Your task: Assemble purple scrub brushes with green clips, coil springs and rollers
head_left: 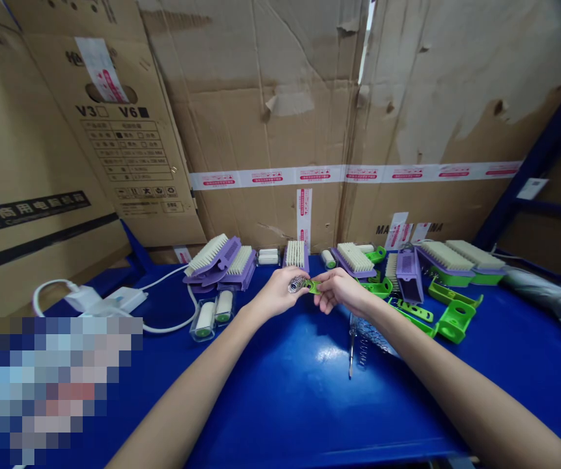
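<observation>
My left hand (pixel 278 294) is closed around a silver coil spring (pixel 297 284), whose end shows beside the thumb. My right hand (pixel 337 291) pinches a small green plastic strip (pixel 313 286) with thumb and fingertips. The strip reaches across to the left hand, right beside the spring; whether the two are joined is too small to tell. Both hands are raised over the middle of the blue table (pixel 280 391). Below the right wrist lie a screwdriver (pixel 351 352) with a metal shaft and another coil spring (pixel 363 352).
Purple brushes with cream bristles (pixel 355 256) line the back. More green plastic parts (pixel 456 320) lie to the right. White rollers in clear cases (pixel 205 319) and a white power strip (pixel 124 299) with cables are on the left. Cardboard walls (pixel 260 130) stand behind.
</observation>
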Available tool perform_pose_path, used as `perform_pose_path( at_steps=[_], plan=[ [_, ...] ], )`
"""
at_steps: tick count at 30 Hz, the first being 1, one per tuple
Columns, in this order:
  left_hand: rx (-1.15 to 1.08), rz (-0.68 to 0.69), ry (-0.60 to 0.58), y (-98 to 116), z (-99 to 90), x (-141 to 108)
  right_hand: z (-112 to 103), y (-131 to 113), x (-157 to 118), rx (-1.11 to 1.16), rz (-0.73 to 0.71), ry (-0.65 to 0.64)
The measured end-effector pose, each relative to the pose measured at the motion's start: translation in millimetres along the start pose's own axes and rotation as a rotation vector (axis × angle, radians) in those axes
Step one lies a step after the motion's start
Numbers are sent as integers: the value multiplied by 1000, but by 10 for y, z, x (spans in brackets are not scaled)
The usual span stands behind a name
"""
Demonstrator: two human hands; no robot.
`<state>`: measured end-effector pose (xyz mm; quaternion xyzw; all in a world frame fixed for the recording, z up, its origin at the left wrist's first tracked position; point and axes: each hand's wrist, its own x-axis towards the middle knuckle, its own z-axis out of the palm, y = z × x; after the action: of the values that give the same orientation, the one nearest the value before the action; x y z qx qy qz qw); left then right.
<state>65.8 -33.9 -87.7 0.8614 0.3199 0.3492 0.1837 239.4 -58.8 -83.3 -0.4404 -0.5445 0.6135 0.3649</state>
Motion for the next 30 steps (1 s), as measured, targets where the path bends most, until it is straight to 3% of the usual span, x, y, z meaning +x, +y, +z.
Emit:
perform_pose_path(
  at_steps=[4,10,19,25,30],
  plan=[
    [-20,39,-78,35,-49,-6,-83,18,20,-4,36,-57],
    [-90,-6,-133,91,-49,-7,-181,3,41,-18,100,-144],
    [163,-124,142,9,77,-22,-76,8,39,5,-9,10],
    [254,-139,228,39,161,-43,-13,23,54,-41,-17,44],
    [193,-136,237,46,223,-32,17,6,34,-40,-14,52]
  ],
)
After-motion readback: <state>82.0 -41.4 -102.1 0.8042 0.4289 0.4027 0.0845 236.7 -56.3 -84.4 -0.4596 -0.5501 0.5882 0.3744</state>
